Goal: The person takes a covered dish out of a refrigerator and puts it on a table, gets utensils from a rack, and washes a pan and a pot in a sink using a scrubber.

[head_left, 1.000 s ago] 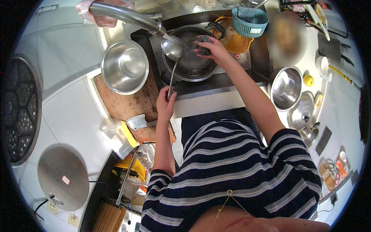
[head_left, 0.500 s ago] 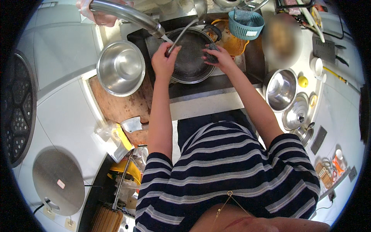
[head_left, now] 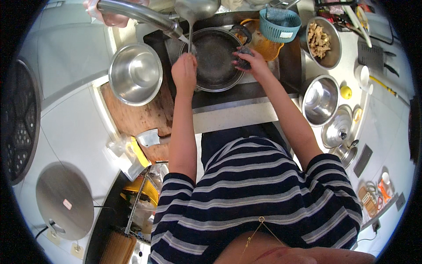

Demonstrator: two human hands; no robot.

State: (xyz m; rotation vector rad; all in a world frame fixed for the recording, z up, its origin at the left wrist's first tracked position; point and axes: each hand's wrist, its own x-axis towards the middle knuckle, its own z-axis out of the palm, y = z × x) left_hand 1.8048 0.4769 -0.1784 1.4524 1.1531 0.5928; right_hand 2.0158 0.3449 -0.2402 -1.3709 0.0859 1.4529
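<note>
Head view, left to right. Steel bowl [head_left: 135,79]: on the wooden board [head_left: 132,119] at the sink's left edge. Left hand [head_left: 184,74]: closed round the thin handle of a ladle [head_left: 196,9], cup raised over the sink's far edge by the tap [head_left: 138,15]. Dark pan [head_left: 214,59]: inside the sink [head_left: 246,90], between both hands. Right hand [head_left: 252,64]: fingers pressed on a dark scrubber [head_left: 244,58] at the pan's right rim. Second steel bowl [head_left: 319,99]: counter right of the sink.

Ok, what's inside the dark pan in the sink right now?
The dark pan looks empty. The right hand presses a dark scrubber at its rim; the left hand holds a ladle above. Under the hands is hidden.
</note>
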